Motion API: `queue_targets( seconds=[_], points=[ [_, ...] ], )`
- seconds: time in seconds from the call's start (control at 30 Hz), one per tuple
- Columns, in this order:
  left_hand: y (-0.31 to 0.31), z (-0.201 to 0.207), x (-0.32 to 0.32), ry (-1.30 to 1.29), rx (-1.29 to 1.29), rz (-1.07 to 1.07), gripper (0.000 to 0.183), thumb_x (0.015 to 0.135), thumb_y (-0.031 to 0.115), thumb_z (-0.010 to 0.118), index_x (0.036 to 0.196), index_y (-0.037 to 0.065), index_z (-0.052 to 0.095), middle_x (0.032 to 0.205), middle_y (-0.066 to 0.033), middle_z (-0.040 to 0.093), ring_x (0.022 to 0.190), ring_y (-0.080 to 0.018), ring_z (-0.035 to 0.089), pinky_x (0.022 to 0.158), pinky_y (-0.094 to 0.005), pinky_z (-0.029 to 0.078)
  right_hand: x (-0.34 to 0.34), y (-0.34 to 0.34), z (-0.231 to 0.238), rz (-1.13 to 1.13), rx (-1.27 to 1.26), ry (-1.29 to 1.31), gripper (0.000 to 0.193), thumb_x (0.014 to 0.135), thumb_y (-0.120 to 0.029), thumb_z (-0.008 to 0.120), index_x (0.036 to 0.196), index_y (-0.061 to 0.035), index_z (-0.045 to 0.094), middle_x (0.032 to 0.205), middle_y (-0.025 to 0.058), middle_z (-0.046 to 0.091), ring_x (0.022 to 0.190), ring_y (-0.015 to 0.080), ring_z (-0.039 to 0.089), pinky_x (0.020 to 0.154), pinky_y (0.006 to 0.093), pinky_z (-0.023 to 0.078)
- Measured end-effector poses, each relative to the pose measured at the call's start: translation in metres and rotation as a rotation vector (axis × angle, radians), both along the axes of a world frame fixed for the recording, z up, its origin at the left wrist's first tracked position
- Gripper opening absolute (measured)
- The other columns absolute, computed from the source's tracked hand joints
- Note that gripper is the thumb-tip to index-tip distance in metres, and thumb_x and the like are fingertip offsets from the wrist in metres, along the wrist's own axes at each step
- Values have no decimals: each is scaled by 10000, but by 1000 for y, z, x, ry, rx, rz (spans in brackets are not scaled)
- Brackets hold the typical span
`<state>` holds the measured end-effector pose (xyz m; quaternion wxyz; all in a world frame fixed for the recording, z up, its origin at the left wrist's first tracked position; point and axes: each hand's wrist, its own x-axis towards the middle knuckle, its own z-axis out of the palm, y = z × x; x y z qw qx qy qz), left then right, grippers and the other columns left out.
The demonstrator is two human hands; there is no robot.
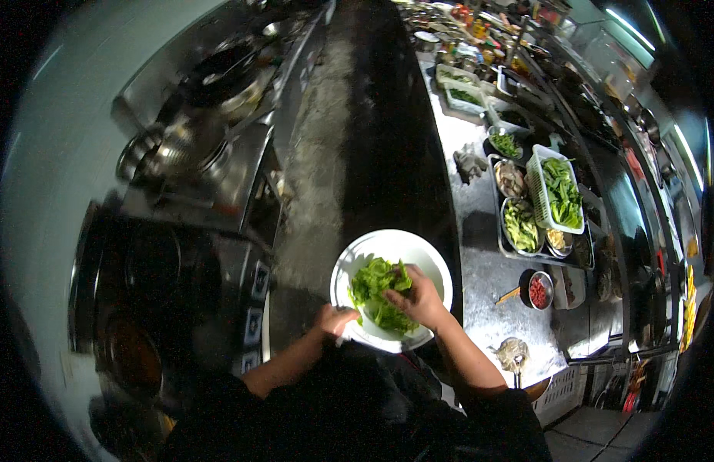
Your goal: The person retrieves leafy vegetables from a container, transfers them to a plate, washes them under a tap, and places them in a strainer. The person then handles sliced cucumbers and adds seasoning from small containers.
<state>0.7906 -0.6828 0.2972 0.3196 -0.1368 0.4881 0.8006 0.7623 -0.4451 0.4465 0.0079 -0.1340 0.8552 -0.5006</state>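
A round white bowl [419, 254] is held over the dark kitchen aisle, with a heap of green leafy vegetables [372, 286] inside it. My left hand [335, 319] grips the bowl's near rim from below. My right hand [419, 299] lies on the greens, fingers closed around some leaves. Both forearms come up from the lower edge, over my dark clothing.
On the right runs a steel counter [480, 262] with a white basket of greens [559, 191], metal bowls of cut vegetables [520, 225], a small bowl of red chopped food [539, 291] and a strainer [512, 353]. On the left stands a stove line with woks [218, 77] and pots.
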Motion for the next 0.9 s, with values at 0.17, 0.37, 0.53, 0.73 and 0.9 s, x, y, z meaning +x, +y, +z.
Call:
queue_targets(
  seconds=[0.17, 0.37, 0.53, 0.73, 0.9],
  points=[
    [19, 5, -115, -16, -73, -162, 213, 822, 78, 686, 983, -61, 680, 933, -126, 703, 823, -202, 673, 753, -343, 525, -80, 39, -19, -99, 138, -140, 575, 802, -324, 765, 1230, 4, 564, 1236, 248, 556, 1120, 407, 559, 952, 434, 468],
    [67, 14, -291, 243, -309, -352, 251, 810, 118, 677, 981, -65, 686, 902, -139, 708, 795, -206, 682, 719, -337, 532, -210, 90, -48, -107, 478, -157, 861, 731, -353, 812, 1421, -57, 390, 1449, 287, 347, 1254, 466, 440, 1040, 468, 407],
    [111, 37, -442, 274, -455, -394, 272, 809, 183, 654, 1000, -6, 696, 923, -104, 716, 812, -198, 685, 738, -332, 531, -356, 107, -44, -50, 612, -125, 910, 736, -228, 792, 1487, -106, 293, 1470, 305, 300, 1303, 480, 378, 1074, 460, 374],
    [149, -31, -602, 533, -430, -478, 274, 806, 282, 670, 982, 75, 710, 897, -74, 714, 794, -165, 677, 738, -316, 532, -522, 148, -52, -125, 383, -91, 738, 744, -61, 741, 1405, -60, 412, 1457, 237, 363, 1273, 409, 451, 1042, 435, 412],
    [169, -61, -760, 312, -564, -400, 379, 648, 373, 780, 758, 17, 715, 736, -86, 682, 666, -149, 616, 628, -310, 477, -675, 170, -63, -55, 251, -50, 653, 716, -94, 793, 1298, -4, 512, 1296, 212, 543, 1189, 371, 535, 1005, 399, 439]
  ],
)
